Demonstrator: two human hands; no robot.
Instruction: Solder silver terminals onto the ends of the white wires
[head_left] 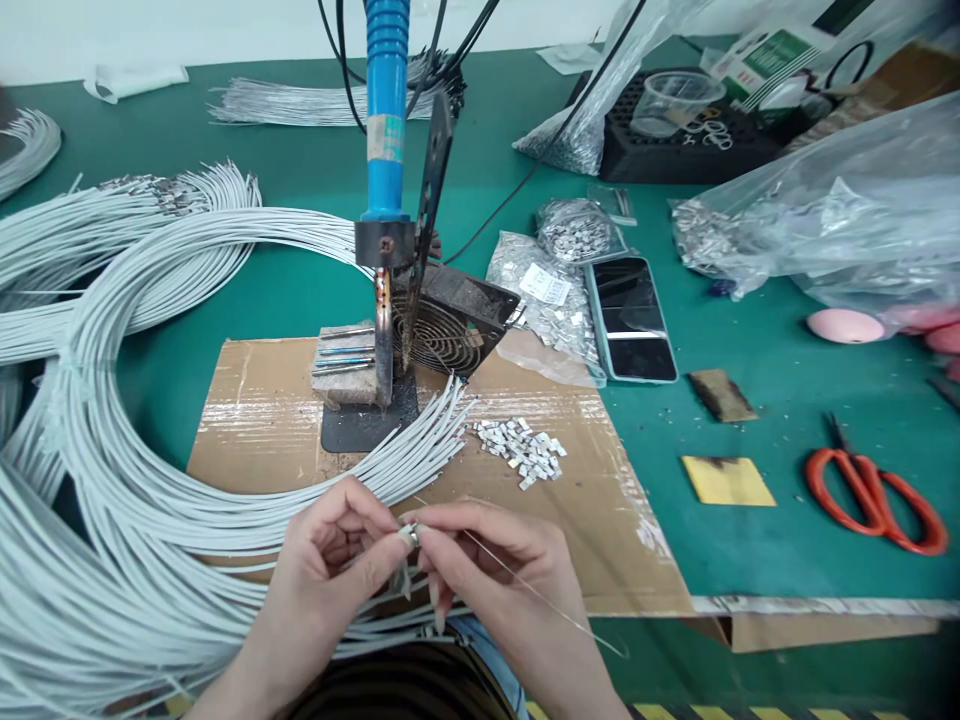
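Close above the cardboard's front part, my left hand (pixel 337 560) is closed, thumb and forefinger pinching a small metal connector (pixel 409 534). My right hand (pixel 510 570) meets it from the other side, its thumb and forefinger pressed together at the connector. A thin solder wire (pixel 536 592) runs through the right fingers and trails down over the wrist. Just beyond the hands lies a fanned bundle of white cables (pixel 420 440), ends toward the right. Beside those ends is a loose pile of small metal connectors (pixel 525 450). What the fingertips cover is hidden.
A blue-handled soldering iron (pixel 386 130) points down in a stand, with a small black fan (pixel 457 325) behind it. Coiled white cables (pixel 90 400) fill the left side. To the right are a phone (pixel 634 320), yellow sponge (pixel 727 482), orange-handled scissors (pixel 870 490) and plastic bags (pixel 832 210).
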